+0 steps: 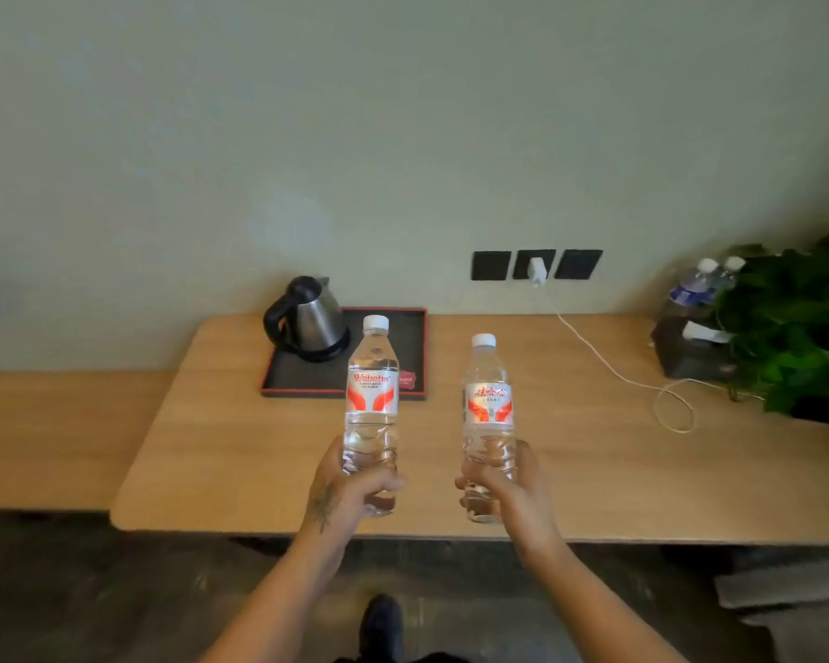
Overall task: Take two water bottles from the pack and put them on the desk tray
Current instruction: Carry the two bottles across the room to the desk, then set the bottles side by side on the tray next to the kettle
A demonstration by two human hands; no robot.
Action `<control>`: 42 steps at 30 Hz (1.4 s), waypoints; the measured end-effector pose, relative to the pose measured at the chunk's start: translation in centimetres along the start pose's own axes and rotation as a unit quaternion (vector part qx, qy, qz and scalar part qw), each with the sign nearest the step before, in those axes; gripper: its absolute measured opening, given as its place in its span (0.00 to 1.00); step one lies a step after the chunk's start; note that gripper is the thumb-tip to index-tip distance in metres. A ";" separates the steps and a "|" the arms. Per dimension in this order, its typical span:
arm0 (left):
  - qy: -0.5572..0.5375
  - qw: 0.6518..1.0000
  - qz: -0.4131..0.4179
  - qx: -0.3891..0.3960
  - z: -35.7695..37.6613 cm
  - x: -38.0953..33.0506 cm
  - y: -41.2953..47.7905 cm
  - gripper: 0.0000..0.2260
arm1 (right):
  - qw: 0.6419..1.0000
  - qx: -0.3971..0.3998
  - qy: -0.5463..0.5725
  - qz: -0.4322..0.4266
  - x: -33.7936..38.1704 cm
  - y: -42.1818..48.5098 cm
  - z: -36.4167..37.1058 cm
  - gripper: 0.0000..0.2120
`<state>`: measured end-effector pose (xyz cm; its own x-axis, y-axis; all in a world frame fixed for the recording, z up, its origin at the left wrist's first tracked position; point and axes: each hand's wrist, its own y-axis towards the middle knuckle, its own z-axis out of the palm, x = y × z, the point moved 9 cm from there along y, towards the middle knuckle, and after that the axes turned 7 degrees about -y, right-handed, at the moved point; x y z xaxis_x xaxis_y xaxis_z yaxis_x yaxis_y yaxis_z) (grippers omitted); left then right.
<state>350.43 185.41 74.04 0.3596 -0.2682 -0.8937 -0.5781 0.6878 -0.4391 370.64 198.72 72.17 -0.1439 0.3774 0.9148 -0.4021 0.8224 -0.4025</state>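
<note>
My left hand (343,480) grips the lower part of a clear water bottle (372,390) with a white cap and a red-and-white label, held upright above the desk. My right hand (513,485) holds a second, matching water bottle (488,399) upright, a little to the right. Both bottles hang over the front half of the wooden desk (240,452). The black desk tray (415,349) with a red rim lies at the back of the desk against the wall, beyond the left bottle. The pack is not in view.
A steel kettle (309,320) with a black handle stands on the tray's left half. A small red card (407,379) lies at the tray's front right. A white charger cable (618,370) runs across the desk. At the far right are a tissue box (690,349), two other bottles (695,287) and a green plant (795,323).
</note>
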 end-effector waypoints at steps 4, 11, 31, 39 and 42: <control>-0.030 0.999 0.003 -0.042 -2.7 0.4 -0.4 0.33 | 0.998 0.041 -0.038 0.013 -0.8 1.1 3.0 0.35; -0.038 0.999 0.006 -0.037 -4.2 -0.7 1.6 0.33 | 0.997 0.063 -0.049 0.024 -0.4 2.8 6.1 0.32; -0.029 0.997 -0.062 0.037 -5.9 -0.6 14.6 0.28 | 1.000 -0.002 -0.012 0.019 2.4 9.0 11.4 0.27; -0.041 0.996 -0.073 0.027 -3.7 -2.3 17.9 0.31 | 0.999 0.022 -0.016 0.024 3.2 13.9 10.8 0.32; -0.073 0.996 -0.045 0.026 -2.3 -4.0 18.8 0.30 | 0.998 0.035 -0.042 0.008 3.7 16.5 10.4 0.30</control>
<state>336.43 197.83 69.14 0.5127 -0.2325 -0.8265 -0.5020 0.6998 -0.5082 354.09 209.29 69.28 -0.2238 0.3507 0.9094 -0.4614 0.7838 -0.4158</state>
